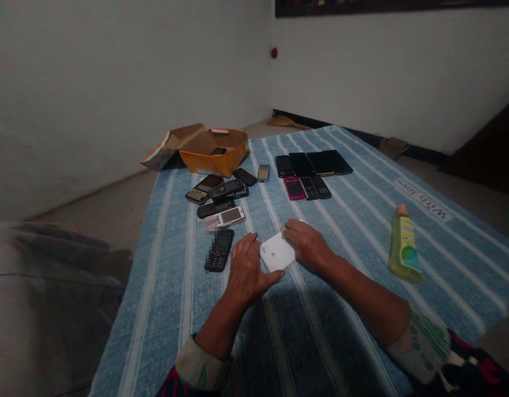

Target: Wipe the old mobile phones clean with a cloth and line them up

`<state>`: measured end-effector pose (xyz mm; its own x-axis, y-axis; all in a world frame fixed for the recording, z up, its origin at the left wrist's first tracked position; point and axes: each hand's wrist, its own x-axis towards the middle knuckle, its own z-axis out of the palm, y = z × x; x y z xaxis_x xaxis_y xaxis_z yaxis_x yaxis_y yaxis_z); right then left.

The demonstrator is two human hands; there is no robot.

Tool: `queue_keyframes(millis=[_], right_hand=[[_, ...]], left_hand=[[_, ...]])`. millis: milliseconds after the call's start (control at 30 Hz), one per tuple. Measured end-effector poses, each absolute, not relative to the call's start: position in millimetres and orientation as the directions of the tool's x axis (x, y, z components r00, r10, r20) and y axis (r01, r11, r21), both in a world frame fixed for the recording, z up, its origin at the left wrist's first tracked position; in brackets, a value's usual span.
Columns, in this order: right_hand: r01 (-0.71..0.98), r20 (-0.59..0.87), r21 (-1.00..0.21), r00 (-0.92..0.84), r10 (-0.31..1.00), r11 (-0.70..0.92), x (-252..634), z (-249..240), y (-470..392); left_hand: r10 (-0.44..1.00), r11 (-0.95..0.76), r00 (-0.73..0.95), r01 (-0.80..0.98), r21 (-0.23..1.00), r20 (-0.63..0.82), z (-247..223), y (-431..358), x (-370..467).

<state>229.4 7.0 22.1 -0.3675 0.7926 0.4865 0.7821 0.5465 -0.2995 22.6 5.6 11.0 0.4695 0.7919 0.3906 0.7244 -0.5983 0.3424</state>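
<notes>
A blue striped cloth is spread under all the things. On its far left part is an open orange box, and on the right part a bottle of yellow-green colour. In the near middle, the left hand has its thumb and fingers clamped on the left side of a white device, while the right hand has its fingers clamped on the right side. A black phone lies just left of the left hand. Farther, a pink phone lies among dark ones.
</notes>
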Motion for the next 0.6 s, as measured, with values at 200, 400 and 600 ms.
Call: queue_keyframes(millis=[200,400,600], right_hand=[[0.640,0.611,-0.274,-0.461,0.644,0.718,222,17,-11],[0.587,0.597,-0.267,-0.522,0.609,0.764,217,17,-18],[0.713,0.608,-0.282,-0.385,0.695,0.642,235,15,-8]], left_hand=[[0.759,-0.630,0.481,0.712,0.311,0.438,11,4,22],[0.741,-0.653,0.503,0.695,0.301,0.444,12,2,22],[0.747,-0.654,0.513,0.680,0.332,0.423,22,0,24]])
